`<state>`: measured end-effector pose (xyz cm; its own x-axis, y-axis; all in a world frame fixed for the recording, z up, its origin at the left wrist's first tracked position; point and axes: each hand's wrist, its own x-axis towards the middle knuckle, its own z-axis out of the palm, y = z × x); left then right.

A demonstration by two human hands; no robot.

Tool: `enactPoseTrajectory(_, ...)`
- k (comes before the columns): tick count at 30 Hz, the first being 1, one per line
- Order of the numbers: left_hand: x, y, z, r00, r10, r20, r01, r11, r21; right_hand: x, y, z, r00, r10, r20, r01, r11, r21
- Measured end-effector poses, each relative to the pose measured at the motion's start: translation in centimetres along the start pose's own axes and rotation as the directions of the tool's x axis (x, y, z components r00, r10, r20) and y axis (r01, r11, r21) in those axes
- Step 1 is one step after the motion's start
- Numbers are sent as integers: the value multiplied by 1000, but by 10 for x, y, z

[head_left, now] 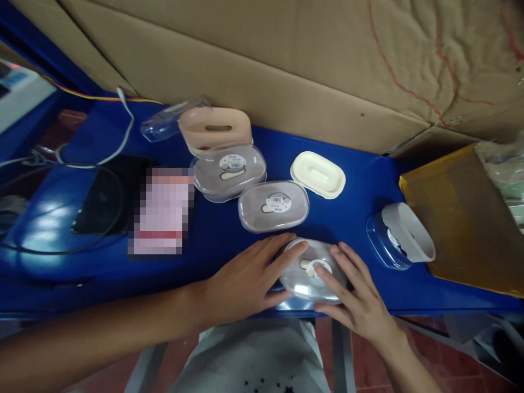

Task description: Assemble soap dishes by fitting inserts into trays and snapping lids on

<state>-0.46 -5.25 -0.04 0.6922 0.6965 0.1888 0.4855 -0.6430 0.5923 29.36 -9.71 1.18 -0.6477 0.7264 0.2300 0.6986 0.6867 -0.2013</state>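
An oval plastic box [301,284] with a clear lid and a round label lies at the front edge of the blue table. My left hand [256,273] grips its left side, with the index finger on top and the thumb low at the near side. On the right side my right hand [360,292] holds the same box, fingers spread over the lid and label, thumb at the near edge. Just behind lies a similar lidded box [254,215] with a label, touching neither hand. A cream oval tray-like piece [317,173] lies farther back.
Stacked lidded boxes [208,177] stand at the back left, beside a peach oval piece with a slot [233,123] and a clear cover [159,124]. A grey oval ring [415,240] leans on another clear cover [376,240] near a cardboard box [458,218]. Cables [126,125] lie left.
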Motion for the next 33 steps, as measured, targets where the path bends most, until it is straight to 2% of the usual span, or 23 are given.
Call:
enactPoseTrajectory(4, 0, 0, -1, 1000, 10, 18, -10, 1000, 15, 3, -7, -8, 999, 28, 37, -28, 1000, 1)
enactPoseTrajectory(12, 0, 1, 0, 1000, 0, 3, 0, 1000, -9, -2, -11, 5, 999, 37, 8, -37, 999, -15)
enactPoseTrajectory(20, 0, 0, 0, 999, 46, 13, -47, 994, 97, -2, -9, 3, 998, 43, 42, -41, 999, -32)
enactPoseTrajectory(24, 0, -3, 2, 998, 58, 15, -60, 992, 111, -1, -5, 4, 998, 34, 53, -35, 999, 17)
enactPoseTrajectory(27, 2, -4, 2, 999, 53, 8, -54, 997, 53, 1, -2, 1, 997, 41, 59, -46, 996, 83)
enactPoseTrajectory(31, 3, -2, 0, 1000, 6, 2, -6, 1000, 15, 2, -2, -4, 984, 178, -15, -177, 983, 58)
enactPoseTrajectory(33, 2, 0, -1, 1000, 13, -23, -12, 999, 48, 3, -4, -5, 949, 304, -86, -307, 952, -18)
